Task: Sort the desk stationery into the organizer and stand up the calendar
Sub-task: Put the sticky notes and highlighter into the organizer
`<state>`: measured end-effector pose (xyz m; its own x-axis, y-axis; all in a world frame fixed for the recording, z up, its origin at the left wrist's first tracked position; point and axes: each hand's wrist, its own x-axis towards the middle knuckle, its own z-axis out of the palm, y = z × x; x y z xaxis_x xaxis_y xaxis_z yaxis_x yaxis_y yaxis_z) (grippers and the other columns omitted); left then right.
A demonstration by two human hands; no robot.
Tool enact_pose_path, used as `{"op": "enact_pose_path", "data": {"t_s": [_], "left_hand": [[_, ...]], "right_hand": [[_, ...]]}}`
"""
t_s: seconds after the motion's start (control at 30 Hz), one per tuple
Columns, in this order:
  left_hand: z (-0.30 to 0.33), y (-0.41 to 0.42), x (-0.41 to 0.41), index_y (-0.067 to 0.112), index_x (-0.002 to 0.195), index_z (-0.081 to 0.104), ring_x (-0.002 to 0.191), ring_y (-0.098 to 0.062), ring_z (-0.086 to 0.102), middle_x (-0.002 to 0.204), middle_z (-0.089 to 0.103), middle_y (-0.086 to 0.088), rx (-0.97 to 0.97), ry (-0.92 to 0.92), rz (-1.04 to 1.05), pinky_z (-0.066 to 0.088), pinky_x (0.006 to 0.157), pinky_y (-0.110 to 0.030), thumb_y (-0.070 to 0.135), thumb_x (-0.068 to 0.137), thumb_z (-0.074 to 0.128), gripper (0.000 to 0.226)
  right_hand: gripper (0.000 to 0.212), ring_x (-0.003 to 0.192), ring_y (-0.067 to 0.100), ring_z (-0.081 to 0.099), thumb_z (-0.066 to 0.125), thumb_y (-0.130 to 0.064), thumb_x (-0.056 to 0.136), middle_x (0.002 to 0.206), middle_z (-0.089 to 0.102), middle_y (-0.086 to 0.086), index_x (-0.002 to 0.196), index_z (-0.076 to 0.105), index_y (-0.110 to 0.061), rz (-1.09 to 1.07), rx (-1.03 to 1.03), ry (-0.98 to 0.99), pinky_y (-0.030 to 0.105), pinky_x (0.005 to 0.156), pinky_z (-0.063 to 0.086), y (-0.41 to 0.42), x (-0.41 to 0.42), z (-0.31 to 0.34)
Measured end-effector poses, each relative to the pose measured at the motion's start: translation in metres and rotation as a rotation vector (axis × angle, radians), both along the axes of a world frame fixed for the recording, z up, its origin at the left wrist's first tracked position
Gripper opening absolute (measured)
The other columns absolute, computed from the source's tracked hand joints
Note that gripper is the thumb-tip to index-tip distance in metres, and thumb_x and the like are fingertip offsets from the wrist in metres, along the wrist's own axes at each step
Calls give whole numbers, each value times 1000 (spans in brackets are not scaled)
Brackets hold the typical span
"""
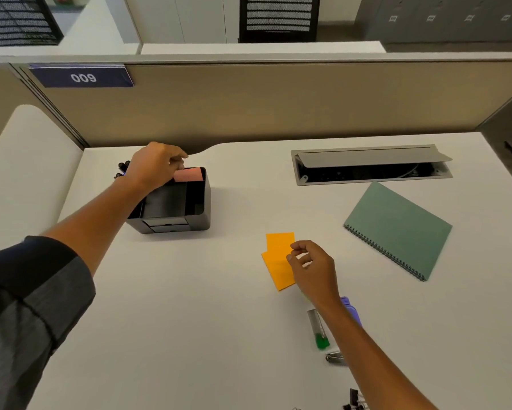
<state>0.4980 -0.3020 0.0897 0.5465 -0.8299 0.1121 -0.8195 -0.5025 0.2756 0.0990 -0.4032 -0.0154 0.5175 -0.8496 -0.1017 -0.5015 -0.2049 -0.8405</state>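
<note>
- Left hand [157, 165] over back of black organizer [171, 202], fingertips pinched on pink sticky pad [189, 174], pad partly down in rear compartment.
- Right hand [312, 266] beside orange sticky notes [278, 260], thumb and forefinger curled at their right edge; contact likely, real hold impossible to confirm.
- To do well: slide pink pad straight down along rear wall, release once seated; pinch both orange pads together, lift flat.
- Organizer: pens [123, 168] at back left, mostly hidden by left hand; front compartments look empty; small drawer at base shut.
- Loose on desk [189, 321]: green-capped tube [318, 329], purple item [351, 309] under right forearm, binder clips [353, 399].
- Green spiral-bound calendar [396, 229] flat at right, not yet stood.
</note>
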Motion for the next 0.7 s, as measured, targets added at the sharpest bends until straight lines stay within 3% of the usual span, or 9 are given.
{"op": "enact_pose_path", "data": {"t_s": [0.23,0.33,0.47,0.6,0.7], "left_hand": [[-5,13,-21,15,118,77,93,-22,76,112,80,-3,-329,-32,34,56,79,-35,22,101,68,21],[-14,27,-44,12,121,76,89,-21,76,113,79,-5,-414,-34,-65,61,82,-36,18,101,67,23],[-22,46,-85,9,122,75,94,-21,75,109,79,-5,-498,17,-178,60,90,-33,12,100,69,24],[-36,73,-136,11,119,77,97,-10,72,107,79,0,-566,47,-160,53,94,-22,10,97,71,23],[-50,91,-173,15,119,78,105,-7,70,113,77,7,-597,83,-97,49,99,-25,13,96,73,24]], "right_hand": [[57,118,25,53,80,-44,83,125,56,2,130,55,-21,172,-82,484,39,92,50,10,-4,-8],[73,119,26,52,81,-57,77,127,53,3,132,50,-19,166,-132,624,40,93,49,19,0,-9],[77,117,28,54,83,-59,73,126,55,6,127,48,-16,120,-180,738,40,97,49,24,4,-11],[85,122,29,53,86,-59,69,130,54,9,129,46,-13,95,-102,802,43,102,49,21,10,-7],[87,124,29,52,89,-55,67,131,55,8,130,44,-14,106,-56,818,44,101,49,17,14,-2]]}}
